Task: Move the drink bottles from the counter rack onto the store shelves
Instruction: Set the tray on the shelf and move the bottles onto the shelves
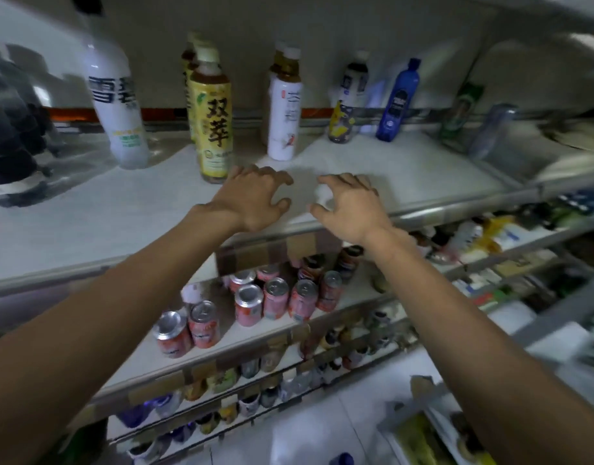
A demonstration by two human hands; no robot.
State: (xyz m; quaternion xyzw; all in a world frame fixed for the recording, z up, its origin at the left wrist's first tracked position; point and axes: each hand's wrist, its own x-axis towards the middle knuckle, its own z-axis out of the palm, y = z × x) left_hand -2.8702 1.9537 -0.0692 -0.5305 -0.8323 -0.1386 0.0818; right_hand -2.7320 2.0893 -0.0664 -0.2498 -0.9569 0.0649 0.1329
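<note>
Both my hands hover over the front of the top white shelf (121, 213), fingers spread and holding nothing. My left hand (252, 196) is just in front of a yellow-labelled tea bottle (212, 119). My right hand (349, 206) is beside it, a small gap between the two. Behind them stand a large white soda bottle (116, 105), a white-labelled tea bottle (285, 109), a dark bottle with a yellow pattern (347, 102) and a blue bottle (398, 102), all upright.
A green bottle (460, 112) and a clear one (493, 129) lean at the shelf's right end. Dark bottles (7, 129) crowd the left end. Lower shelves hold several pink cans (275, 297) and small bottles (248, 374). The white floor (322, 431) lies below.
</note>
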